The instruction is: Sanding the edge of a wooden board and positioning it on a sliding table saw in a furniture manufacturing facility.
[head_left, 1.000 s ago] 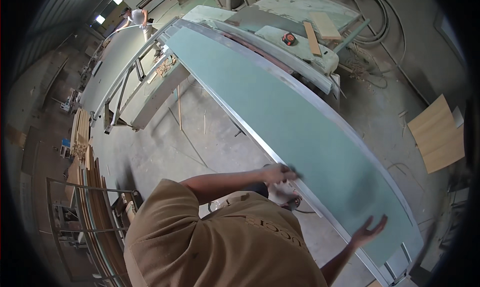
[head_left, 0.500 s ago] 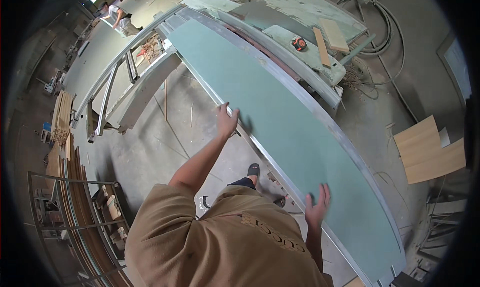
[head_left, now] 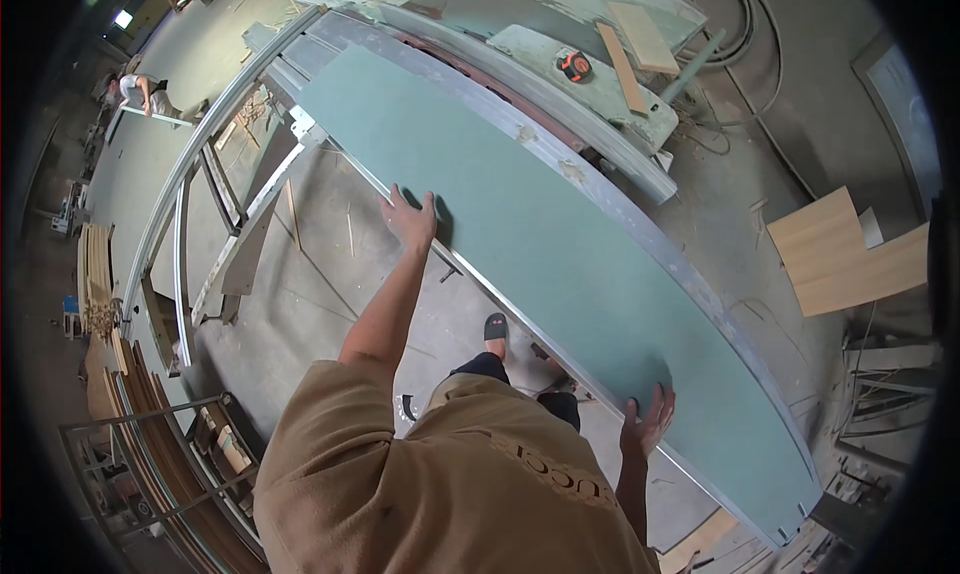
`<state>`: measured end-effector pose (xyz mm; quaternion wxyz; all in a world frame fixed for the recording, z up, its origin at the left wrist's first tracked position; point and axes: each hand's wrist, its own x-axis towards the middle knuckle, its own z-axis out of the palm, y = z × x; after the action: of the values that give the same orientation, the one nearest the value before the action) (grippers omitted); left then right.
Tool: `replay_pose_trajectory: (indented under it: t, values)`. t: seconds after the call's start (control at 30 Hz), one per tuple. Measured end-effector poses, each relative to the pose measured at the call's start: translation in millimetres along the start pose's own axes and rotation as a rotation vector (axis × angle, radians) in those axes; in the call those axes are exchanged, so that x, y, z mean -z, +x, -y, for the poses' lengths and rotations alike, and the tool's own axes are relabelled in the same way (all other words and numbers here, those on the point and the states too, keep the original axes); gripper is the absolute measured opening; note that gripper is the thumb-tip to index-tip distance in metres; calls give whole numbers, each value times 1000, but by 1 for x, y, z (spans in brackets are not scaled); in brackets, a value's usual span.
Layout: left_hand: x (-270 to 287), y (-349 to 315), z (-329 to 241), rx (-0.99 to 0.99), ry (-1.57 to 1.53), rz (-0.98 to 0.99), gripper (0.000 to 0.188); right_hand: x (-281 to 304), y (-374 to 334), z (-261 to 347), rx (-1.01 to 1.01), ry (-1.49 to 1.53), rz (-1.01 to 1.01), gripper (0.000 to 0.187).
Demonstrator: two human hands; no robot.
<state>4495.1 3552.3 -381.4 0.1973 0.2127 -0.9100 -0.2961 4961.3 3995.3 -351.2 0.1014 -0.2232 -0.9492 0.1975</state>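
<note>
A long pale green board (head_left: 540, 264) lies across a metal sliding table (head_left: 655, 219) from the far left to the near right. My left hand (head_left: 410, 219), its fingers spread, rests at the board's near edge toward the far end. Farther down that edge is my right hand (head_left: 648, 421), fingers stretched out over the board's surface and thumb apart. Neither hand is wrapped around the board.
Beyond the board, an orange-and-black tape measure (head_left: 575, 67) and wooden strips (head_left: 622, 69) lie on a worn tabletop. A metal frame (head_left: 180, 264) stands at left, above a rack of panels (head_left: 165, 444). Plywood (head_left: 850, 254) lies at right. Another person (head_left: 147, 96) bends over far left.
The view has shifted and turned. My left hand has slid toward the board's far end and my right hand toward the near end, so they are wider apart. The distant person bends lower.
</note>
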Motion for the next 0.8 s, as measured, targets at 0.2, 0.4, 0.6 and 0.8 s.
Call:
replay_pose_trajectory:
  t: [0.2, 0.4, 0.6, 0.8]
  values:
    - [-6, -6, -18, -30, 79, 4, 98, 3, -10, -43, -53, -47, -93, 75]
    - [-6, -59, -47, -44, 101, 53, 97, 29, -29, -78, 194, -39, 144, 93]
    - [-7, -136, -70, -53, 141, 65, 96, 42, -62, -166, 249, -95, 69, 84]
    - [3, -211, -98, -104, 257, 79, 94, 61, -100, -255, 185, -134, 38, 86]
